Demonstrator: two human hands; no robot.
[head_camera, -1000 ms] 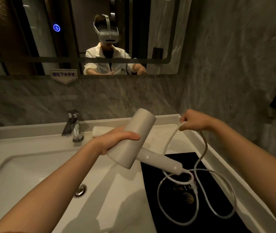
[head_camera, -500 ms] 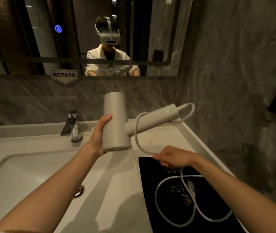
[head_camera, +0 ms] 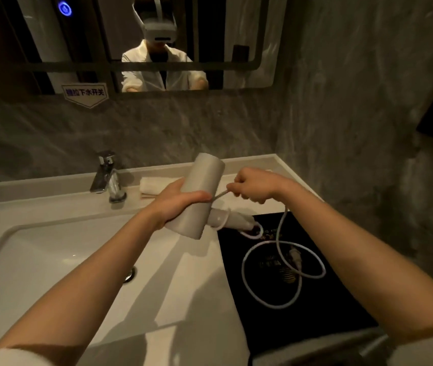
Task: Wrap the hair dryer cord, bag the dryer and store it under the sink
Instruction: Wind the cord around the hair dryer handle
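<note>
- White dryer (head_camera: 201,196) is held above the counter (head_camera: 210,299), between the basin (head_camera: 51,260) and a black mat (head_camera: 302,313).
- Left hand (head_camera: 175,204) wraps its fingers around the barrel.
- Right hand (head_camera: 255,184) is closed on the cord (head_camera: 278,241), pulling it taut from the barrel.
- Slack cord loops lie on the mat with the plug (head_camera: 295,257).

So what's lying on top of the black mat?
Loose loops of the cord and its plug lie on the mat. The right forearm covers the mat's right edge, so anything there is hidden.
</note>
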